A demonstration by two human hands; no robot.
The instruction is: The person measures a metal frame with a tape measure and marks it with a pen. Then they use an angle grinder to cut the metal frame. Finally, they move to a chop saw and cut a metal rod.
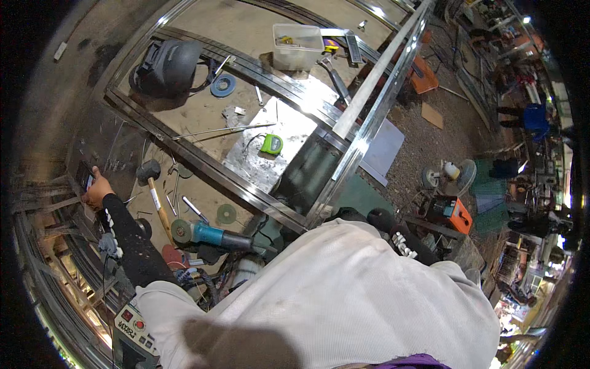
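At the far left, my left hand (97, 192) reaches out in a black sleeve, fingers closed at the edge of a dark flat thing (87, 179) that looks like a phone. Near that arm lie a mallet (155, 190) with a black head and wooden handle, a white marker (195, 210) and a teal angle grinder (215, 236). A green tape measure (271, 144) sits on a bright metal plate (249, 161) in front of me. My right arm (410, 246), in a black sleeve with white marks, shows beside my body; its hand is hidden.
A steel frame (203, 161) spans the work table. On it rest a black welding helmet (166, 67), a blue disc (222, 85), a clear plastic box (297, 48) and a hammer (335, 80). A control box (136, 329) stands lower left, an orange machine (450, 214) right. People stand far right.
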